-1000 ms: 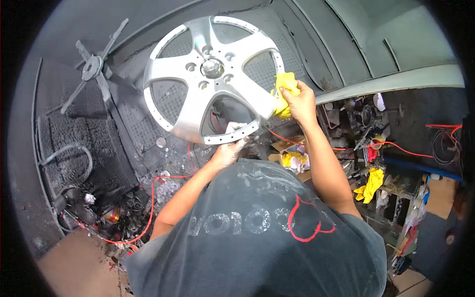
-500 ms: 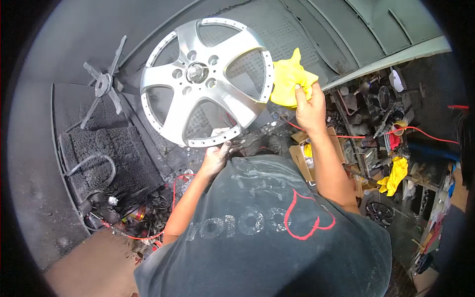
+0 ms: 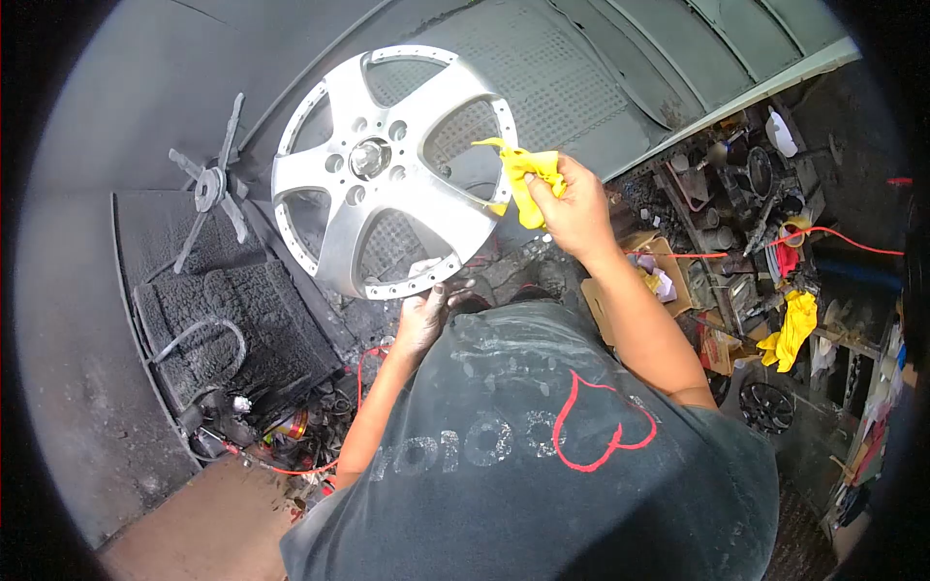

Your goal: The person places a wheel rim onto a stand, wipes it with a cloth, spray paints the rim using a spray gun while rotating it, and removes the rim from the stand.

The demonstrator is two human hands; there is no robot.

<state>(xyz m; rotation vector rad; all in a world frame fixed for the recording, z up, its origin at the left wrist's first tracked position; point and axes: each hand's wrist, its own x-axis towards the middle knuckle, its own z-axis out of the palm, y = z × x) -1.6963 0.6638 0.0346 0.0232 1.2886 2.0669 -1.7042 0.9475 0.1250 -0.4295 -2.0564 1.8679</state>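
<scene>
A silver five-spoke wheel rim [image 3: 339,223] is held up in front of me, its hub and bolt holes facing the camera. My left hand [image 3: 422,315] grips the rim's lower edge, fingers reaching behind it, with the fingertips looking dusty and grey. Bunched in my right hand [image 3: 578,208] is a yellow cloth [image 3: 528,184]. Its near edge lies against the rim's right side, and a corner of it sticks out over the opening between two spokes. Part of the cloth is hidden by my fingers.
A grey metal stand with several arms [image 3: 209,189] is at the left, above a dark fuzzy mat [image 3: 232,324]. To the right are an open cardboard box [image 3: 668,276], a cluttered rack, another yellow cloth [image 3: 792,329] and a red hose [image 3: 843,240].
My right hand has moved left and slightly down, bringing the cloth onto the rim's right edge, more crumpled. The rim has shifted slightly left and turned a little.
</scene>
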